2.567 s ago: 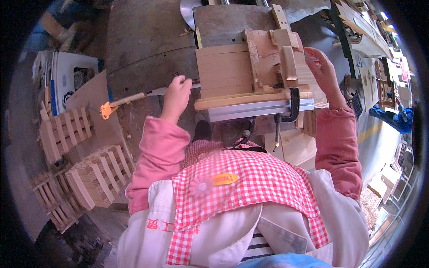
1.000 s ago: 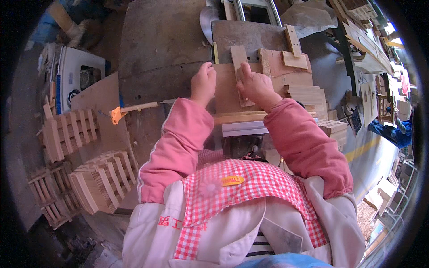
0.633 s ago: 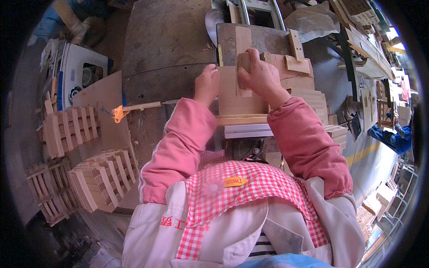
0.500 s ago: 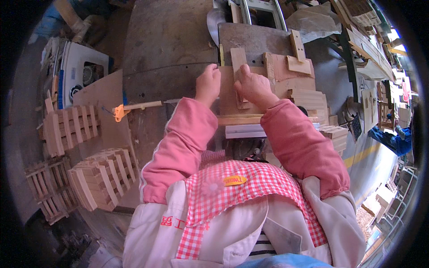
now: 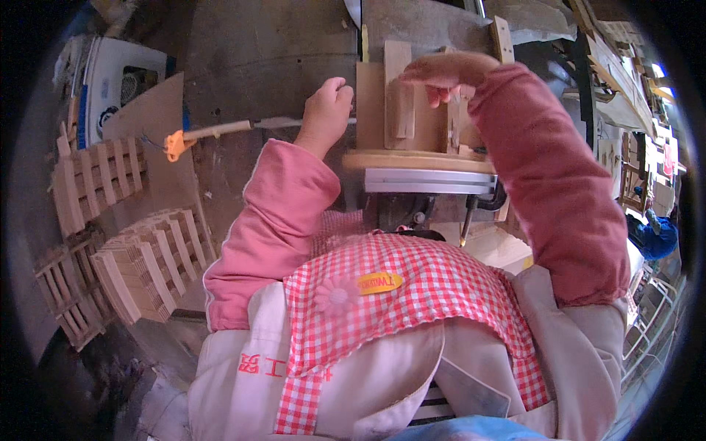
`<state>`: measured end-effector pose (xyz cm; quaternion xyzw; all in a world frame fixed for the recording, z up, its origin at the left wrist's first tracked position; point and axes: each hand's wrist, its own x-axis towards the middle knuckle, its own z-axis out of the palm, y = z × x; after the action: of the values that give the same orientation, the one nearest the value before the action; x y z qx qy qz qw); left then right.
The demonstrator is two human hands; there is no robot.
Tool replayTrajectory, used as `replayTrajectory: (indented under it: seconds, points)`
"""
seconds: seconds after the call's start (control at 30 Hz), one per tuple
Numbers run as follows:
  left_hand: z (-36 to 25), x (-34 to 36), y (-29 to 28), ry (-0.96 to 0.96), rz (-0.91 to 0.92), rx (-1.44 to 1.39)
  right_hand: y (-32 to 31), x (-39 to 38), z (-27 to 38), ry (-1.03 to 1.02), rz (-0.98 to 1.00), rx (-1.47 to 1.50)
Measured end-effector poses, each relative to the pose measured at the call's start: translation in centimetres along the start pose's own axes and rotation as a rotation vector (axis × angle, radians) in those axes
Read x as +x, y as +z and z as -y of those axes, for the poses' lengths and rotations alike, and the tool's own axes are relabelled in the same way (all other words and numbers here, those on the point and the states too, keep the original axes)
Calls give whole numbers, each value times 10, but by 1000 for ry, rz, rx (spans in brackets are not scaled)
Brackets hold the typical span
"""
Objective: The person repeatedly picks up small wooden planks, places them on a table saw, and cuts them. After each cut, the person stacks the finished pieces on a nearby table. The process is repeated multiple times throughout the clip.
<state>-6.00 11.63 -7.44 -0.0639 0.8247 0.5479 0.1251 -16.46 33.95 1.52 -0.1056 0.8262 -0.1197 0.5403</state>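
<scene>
My left hand is closed, fingers curled, just left of a plywood board on the saw table; anything inside it is hidden. A pale wooden strip lies lengthwise on the board, with a shorter piece on it. My right hand is over the strip and the space to its right, fingers bent down and apart, thumb toward the strip; I cannot tell whether it touches. A wooden rail crosses the board's near edge, above an aluminium bar with a black clamp.
An orange tool is fixed to a rod at left. Stacks of slatted wood sit lower left, a white machine upper left. Boards and shelving line the right; a person in blue is at far right.
My right hand has come off its grip on the strip and moved rightward, fingers now hanging apart. My left hand has shifted slightly left. The whole view has moved a little upward.
</scene>
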Motion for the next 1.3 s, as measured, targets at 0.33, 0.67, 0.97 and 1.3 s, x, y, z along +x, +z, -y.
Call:
replayTrajectory:
  seconds: [0.33,0.67,0.97,1.3]
  points:
    - [-14,-10,5,-184,60,-154,-16,9,-6,-4,132,47]
    - [-19,-3,1,-160,-12,-246,-25,15,-12,-45,145,-57]
    - [-15,34,5,-94,-52,-123,-21,18,-10,5,89,-119]
    - [-8,35,10,-88,-48,-198,-18,11,-11,-107,65,-119]
